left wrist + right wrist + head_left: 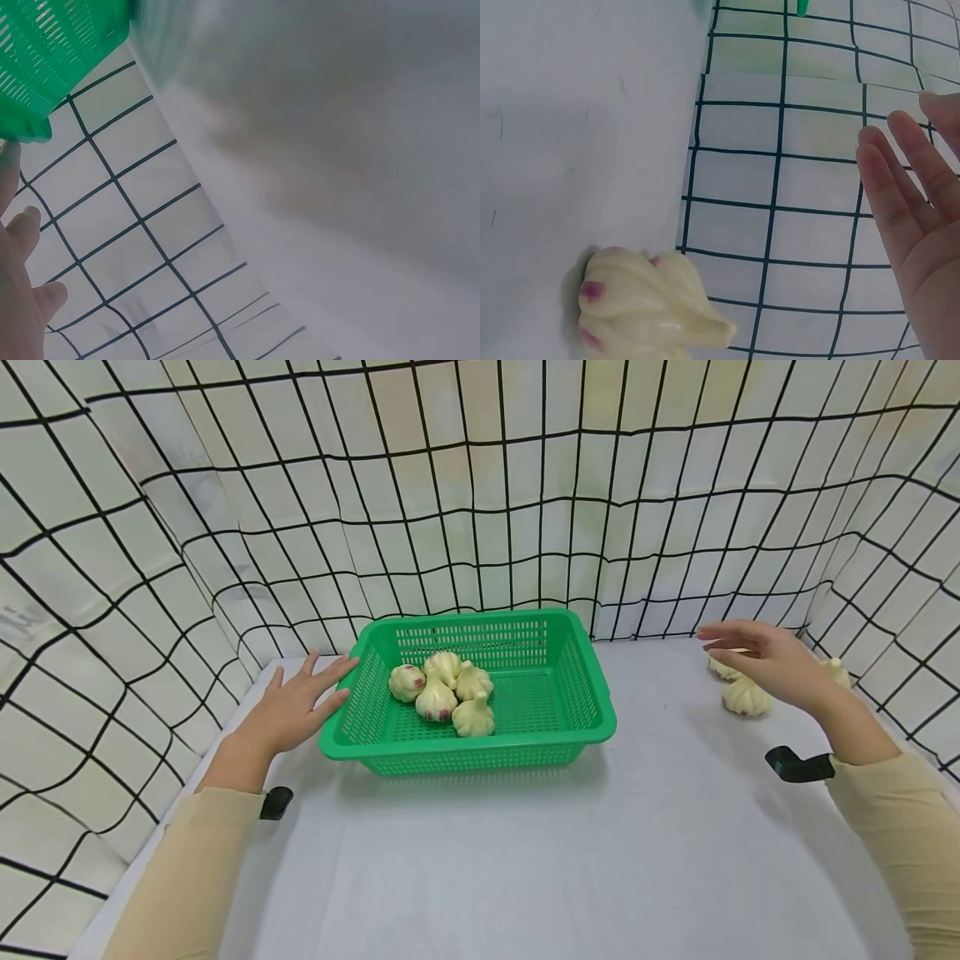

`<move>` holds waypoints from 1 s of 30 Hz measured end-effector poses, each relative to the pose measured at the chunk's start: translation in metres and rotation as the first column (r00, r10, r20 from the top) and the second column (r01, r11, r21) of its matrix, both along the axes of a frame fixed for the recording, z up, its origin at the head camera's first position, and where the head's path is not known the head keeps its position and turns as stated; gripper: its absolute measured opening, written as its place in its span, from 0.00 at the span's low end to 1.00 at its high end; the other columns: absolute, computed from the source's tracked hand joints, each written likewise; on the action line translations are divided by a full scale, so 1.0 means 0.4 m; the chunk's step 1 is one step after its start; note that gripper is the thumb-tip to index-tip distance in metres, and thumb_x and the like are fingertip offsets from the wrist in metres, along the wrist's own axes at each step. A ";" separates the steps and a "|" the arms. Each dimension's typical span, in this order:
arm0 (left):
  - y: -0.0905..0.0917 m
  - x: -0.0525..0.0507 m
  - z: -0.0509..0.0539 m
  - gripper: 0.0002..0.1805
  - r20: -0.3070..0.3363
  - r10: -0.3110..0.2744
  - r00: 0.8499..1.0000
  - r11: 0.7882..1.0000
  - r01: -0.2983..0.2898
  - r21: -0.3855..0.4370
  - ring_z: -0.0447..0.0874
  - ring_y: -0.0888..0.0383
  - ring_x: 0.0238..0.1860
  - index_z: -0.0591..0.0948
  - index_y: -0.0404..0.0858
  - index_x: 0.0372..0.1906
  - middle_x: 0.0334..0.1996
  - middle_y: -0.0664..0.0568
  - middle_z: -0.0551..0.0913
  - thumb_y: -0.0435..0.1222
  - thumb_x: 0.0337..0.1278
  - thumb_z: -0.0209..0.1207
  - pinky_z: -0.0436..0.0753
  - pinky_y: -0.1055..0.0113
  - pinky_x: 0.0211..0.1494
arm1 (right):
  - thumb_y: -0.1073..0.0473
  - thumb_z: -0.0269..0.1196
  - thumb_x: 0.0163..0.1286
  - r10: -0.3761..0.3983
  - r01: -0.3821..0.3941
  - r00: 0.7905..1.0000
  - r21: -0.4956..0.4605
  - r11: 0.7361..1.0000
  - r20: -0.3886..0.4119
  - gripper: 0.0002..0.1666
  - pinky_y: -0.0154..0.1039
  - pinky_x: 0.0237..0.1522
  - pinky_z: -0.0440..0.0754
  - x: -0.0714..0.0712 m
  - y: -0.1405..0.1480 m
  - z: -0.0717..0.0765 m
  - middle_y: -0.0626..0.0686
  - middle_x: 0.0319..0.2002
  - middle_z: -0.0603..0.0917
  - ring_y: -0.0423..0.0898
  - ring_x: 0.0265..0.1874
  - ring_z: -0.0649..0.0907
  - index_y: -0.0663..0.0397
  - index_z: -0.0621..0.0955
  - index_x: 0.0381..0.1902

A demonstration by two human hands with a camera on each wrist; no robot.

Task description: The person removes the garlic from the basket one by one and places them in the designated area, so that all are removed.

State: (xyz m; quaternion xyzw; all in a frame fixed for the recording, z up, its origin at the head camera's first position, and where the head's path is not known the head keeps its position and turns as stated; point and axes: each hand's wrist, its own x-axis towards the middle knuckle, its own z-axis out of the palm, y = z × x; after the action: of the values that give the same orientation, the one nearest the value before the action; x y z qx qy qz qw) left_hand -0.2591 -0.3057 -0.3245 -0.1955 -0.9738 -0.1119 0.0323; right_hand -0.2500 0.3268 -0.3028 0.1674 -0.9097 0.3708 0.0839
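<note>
We see the left grip (285, 710) spread wide and empty, its fingertips at the left rim of the green basket (528, 697), probably to steady it. The right grip (776, 667), fingers fairly straight and holding nothing, hovers over loose bulbs (747, 697) at the right, partly hidden, which seem set within easy reach. Five garlic bulbs (437, 700) lie bunched toward the basket's left, where its walls should stop them rolling. Beneath, we have a plain white bench (480, 860); black mesh (507, 512) before pale sheeting (525, 537) encloses three sides.
</note>
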 end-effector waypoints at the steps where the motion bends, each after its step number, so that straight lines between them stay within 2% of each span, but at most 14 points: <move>1: 0.000 0.000 0.000 0.35 0.000 0.000 1.000 1.000 0.000 -0.001 0.37 0.34 0.81 0.56 0.47 0.83 0.80 0.42 0.56 0.56 0.81 0.41 0.32 0.29 0.74 | 0.58 0.61 0.78 0.006 -0.006 1.000 -0.008 1.000 -0.002 0.22 0.19 0.45 0.77 -0.002 -0.007 0.001 0.33 0.54 0.81 0.25 0.49 0.80 0.60 0.78 0.66; 6: 0.000 -0.003 0.001 0.35 0.000 0.001 1.000 1.000 -0.001 -0.009 0.38 0.34 0.81 0.55 0.48 0.83 0.80 0.42 0.56 0.56 0.81 0.41 0.32 0.29 0.74 | 0.62 0.61 0.78 0.025 -0.024 1.000 -0.014 1.000 0.015 0.23 0.23 0.43 0.80 -0.015 -0.039 0.007 0.53 0.60 0.83 0.23 0.48 0.80 0.61 0.77 0.67; 9: 0.000 -0.003 0.000 0.35 -0.001 -0.001 1.000 1.000 0.001 -0.012 0.38 0.34 0.80 0.55 0.48 0.83 0.80 0.42 0.56 0.56 0.81 0.41 0.31 0.29 0.74 | 0.59 0.60 0.79 0.032 -0.033 0.999 0.007 0.999 0.033 0.24 0.23 0.43 0.79 -0.022 -0.060 0.015 0.58 0.62 0.82 0.23 0.49 0.79 0.59 0.77 0.69; 15: 0.000 -0.002 -0.001 0.35 -0.005 -0.001 1.000 1.000 0.001 -0.017 0.38 0.34 0.81 0.56 0.47 0.83 0.80 0.43 0.57 0.56 0.81 0.41 0.31 0.29 0.74 | 0.54 0.61 0.79 0.047 -0.048 0.998 0.017 0.999 0.050 0.24 0.22 0.48 0.76 -0.035 -0.102 0.036 0.54 0.64 0.81 0.33 0.53 0.80 0.52 0.78 0.69; 23: 0.001 0.000 0.002 0.35 -0.004 -0.001 1.000 1.000 0.001 -0.017 0.37 0.35 0.81 0.56 0.47 0.83 0.80 0.42 0.56 0.55 0.81 0.42 0.31 0.29 0.74 | 0.57 0.61 0.78 0.123 -0.124 0.992 0.004 0.992 0.008 0.22 0.22 0.52 0.76 -0.055 -0.161 0.056 0.55 0.62 0.82 0.28 0.52 0.79 0.54 0.79 0.67; 30: 0.002 0.000 0.004 0.35 -0.003 0.000 1.000 1.000 0.000 -0.017 0.36 0.36 0.81 0.56 0.47 0.83 0.80 0.42 0.56 0.56 0.81 0.41 0.30 0.29 0.74 | 0.59 0.60 0.79 0.178 -0.178 0.984 -0.013 0.984 0.005 0.21 0.26 0.55 0.77 -0.069 -0.216 0.082 0.55 0.62 0.82 0.47 0.58 0.82 0.55 0.79 0.67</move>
State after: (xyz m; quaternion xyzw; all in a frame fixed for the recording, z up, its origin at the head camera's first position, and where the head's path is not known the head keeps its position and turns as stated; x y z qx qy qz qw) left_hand -0.2590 -0.3051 -0.3229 -0.1958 -0.9746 -0.1035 0.0322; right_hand -0.2776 0.2403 -0.2701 0.2465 -0.8889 0.3830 0.0487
